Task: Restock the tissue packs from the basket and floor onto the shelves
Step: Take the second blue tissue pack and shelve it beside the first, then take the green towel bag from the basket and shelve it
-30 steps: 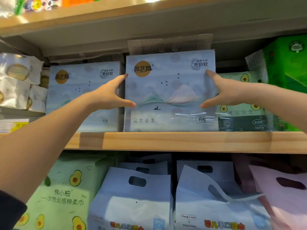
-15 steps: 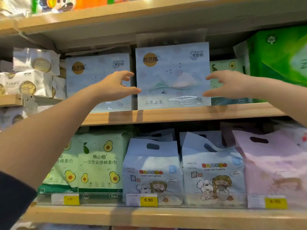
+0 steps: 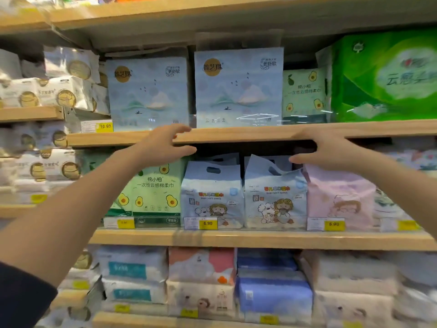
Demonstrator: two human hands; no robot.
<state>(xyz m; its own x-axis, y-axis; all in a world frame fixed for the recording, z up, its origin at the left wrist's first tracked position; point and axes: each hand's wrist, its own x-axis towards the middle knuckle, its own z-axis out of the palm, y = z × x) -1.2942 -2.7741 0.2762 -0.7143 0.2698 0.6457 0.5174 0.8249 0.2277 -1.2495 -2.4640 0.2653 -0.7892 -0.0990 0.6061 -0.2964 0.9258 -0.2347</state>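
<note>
A pale blue tissue pack [image 3: 238,87] with a mountain picture stands upright on the wooden upper shelf [image 3: 236,133], next to a matching pack [image 3: 147,93] on its left. My left hand [image 3: 163,145] hovers open in front of the shelf's edge, below the left pack. My right hand [image 3: 328,150] is open too, just under the shelf edge to the right. Neither hand touches a pack. No basket or floor shows.
A small avocado-print pack [image 3: 303,93] and a big green pack [image 3: 387,74] stand right of the blue packs. White packs [image 3: 59,91] fill the left shelves. Below are baby wipes bags [image 3: 211,192], a pink bag [image 3: 340,197] and yellow price tags [image 3: 207,223].
Both hands let go of the right blue pack and dropped below it to the shelf edge. The view has pulled back and down, showing more lower shelves.
</note>
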